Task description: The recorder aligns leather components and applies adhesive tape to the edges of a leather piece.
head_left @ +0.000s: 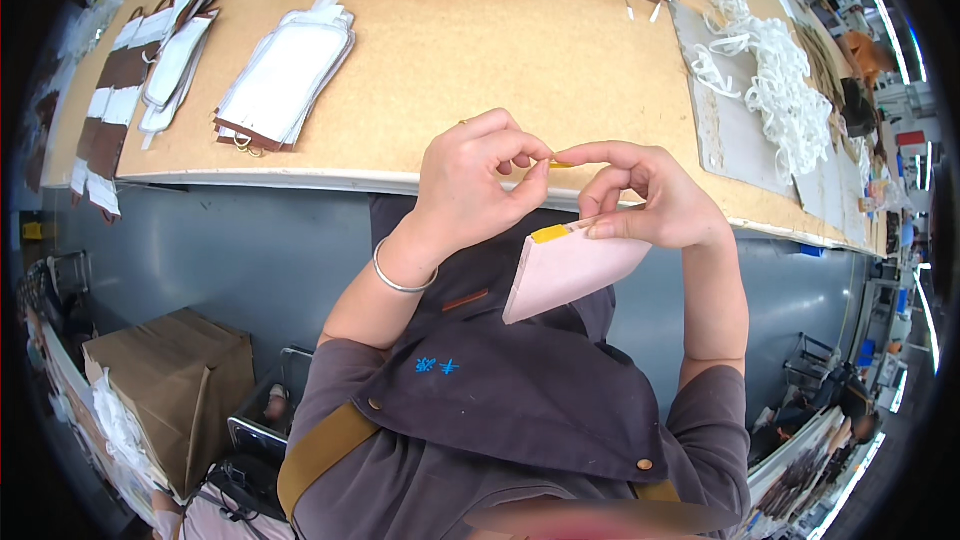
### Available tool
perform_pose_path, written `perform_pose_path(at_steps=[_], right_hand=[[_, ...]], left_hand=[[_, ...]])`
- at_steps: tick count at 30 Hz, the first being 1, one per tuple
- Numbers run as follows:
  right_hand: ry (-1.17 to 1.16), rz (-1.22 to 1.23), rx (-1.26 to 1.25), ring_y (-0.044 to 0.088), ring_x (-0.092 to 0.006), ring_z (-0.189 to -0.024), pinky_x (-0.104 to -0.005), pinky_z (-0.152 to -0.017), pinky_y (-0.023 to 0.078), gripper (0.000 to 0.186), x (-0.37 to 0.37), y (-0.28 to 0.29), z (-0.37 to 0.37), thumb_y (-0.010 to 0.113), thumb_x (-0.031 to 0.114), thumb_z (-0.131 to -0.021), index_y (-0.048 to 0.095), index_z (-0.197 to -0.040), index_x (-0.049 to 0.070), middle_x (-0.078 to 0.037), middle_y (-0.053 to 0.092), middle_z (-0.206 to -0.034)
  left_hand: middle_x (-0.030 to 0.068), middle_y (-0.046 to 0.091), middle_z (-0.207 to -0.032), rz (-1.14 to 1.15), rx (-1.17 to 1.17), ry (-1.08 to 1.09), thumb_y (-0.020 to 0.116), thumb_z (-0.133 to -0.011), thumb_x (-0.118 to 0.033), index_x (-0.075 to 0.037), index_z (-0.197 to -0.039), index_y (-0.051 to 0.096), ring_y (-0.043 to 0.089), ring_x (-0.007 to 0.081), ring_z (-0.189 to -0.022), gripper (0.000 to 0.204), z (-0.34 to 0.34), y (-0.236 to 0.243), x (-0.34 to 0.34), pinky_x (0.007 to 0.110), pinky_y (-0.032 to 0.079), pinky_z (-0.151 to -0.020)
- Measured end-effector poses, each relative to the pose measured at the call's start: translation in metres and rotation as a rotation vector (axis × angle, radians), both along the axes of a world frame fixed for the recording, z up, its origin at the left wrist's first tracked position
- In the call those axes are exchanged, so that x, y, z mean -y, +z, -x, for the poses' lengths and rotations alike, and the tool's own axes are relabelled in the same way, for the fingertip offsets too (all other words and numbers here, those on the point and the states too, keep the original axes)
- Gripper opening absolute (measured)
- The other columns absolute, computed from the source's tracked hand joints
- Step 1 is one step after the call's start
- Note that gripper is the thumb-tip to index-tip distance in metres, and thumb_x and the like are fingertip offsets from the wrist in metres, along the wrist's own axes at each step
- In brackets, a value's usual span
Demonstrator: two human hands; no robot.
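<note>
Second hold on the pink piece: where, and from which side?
Pinch the pink piece low on its left edge, probably from the left: the right hand holds its top edge, the yellow strip sits at its upper left corner, leaving the lower end free.

The tan table point(520, 50) carries a stack of white panels point(285, 80) left of centre, with brown-and-white pieces point(128, 70) farther left. Toward its right end, a pale grey sheet point(722, 115) lies under tangled white strips point(785, 70).
</note>
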State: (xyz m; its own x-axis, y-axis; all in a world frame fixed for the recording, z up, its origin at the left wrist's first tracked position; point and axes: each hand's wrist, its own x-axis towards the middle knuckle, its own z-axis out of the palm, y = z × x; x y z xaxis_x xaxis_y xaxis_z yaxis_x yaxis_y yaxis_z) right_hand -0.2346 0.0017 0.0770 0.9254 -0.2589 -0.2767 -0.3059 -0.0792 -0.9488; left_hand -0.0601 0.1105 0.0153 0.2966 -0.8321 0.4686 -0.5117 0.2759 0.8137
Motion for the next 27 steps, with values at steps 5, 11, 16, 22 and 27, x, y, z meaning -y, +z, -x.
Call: perform_pose_path(at_steps=[5,11,16,22,27], right_hand=[[-0.032,-0.022,-0.014,0.056,-0.0071,-0.067,-0.0202,-0.065,0.043,0.064,-0.001,-0.001,-0.002,0.072,-0.004,-0.064,0.047,-0.123,-0.001,-0.005,0.062,-0.076],[-0.034,-0.041,-0.015,0.055,-0.0061,-0.066,-0.0199,-0.065,0.043,0.064,-0.001,-0.002,-0.003,0.073,-0.003,-0.064,0.047,-0.123,-0.001,-0.004,0.062,-0.075],[-0.032,-0.034,-0.034,0.055,-0.0059,-0.066,-0.0199,-0.065,0.043,0.064,-0.002,-0.001,-0.003,0.072,-0.004,-0.064,0.047,-0.123,-0.001,-0.003,0.062,-0.075],[-0.027,-0.008,-0.062,0.055,-0.0059,-0.069,-0.0202,-0.066,0.042,0.061,-0.002,-0.007,-0.004,0.071,-0.003,-0.065,0.048,-0.122,0.000,-0.003,0.062,-0.076],[-0.031,-0.008,-0.062,0.055,-0.0069,-0.069,-0.0204,-0.066,0.042,0.060,-0.002,-0.011,-0.003,0.072,-0.002,-0.065,0.050,-0.121,0.000,-0.003,0.063,-0.076]], left_hand=[[0.0031,0.056,-0.065,-0.046,-0.018,0.003,0.066,-0.068,-0.008,-0.007,-0.071,0.065,0.058,0.0113,-0.055,0.003,0.000,0.000,-0.001,0.022,0.046,-0.048],[0.0027,0.055,-0.065,-0.126,-0.129,-0.055,0.067,-0.068,-0.007,-0.006,-0.072,0.066,0.055,0.0098,-0.054,0.005,-0.002,-0.003,-0.003,0.021,0.044,-0.049],[-0.0002,0.051,-0.065,-0.107,-0.220,-0.080,0.067,-0.068,0.000,-0.004,-0.072,0.065,0.045,0.0047,-0.055,0.006,0.000,-0.006,-0.003,0.018,0.035,-0.049],[0.0015,0.052,-0.059,0.086,0.088,0.056,0.066,-0.061,-0.004,-0.008,-0.063,0.062,0.052,0.0124,-0.049,0.006,-0.001,-0.014,0.001,0.023,0.039,-0.044],[0.0017,0.052,-0.058,0.142,0.098,0.135,0.066,-0.059,-0.001,-0.007,-0.063,0.062,0.050,0.0121,-0.048,0.008,-0.006,-0.016,0.001,0.023,0.039,-0.043]])
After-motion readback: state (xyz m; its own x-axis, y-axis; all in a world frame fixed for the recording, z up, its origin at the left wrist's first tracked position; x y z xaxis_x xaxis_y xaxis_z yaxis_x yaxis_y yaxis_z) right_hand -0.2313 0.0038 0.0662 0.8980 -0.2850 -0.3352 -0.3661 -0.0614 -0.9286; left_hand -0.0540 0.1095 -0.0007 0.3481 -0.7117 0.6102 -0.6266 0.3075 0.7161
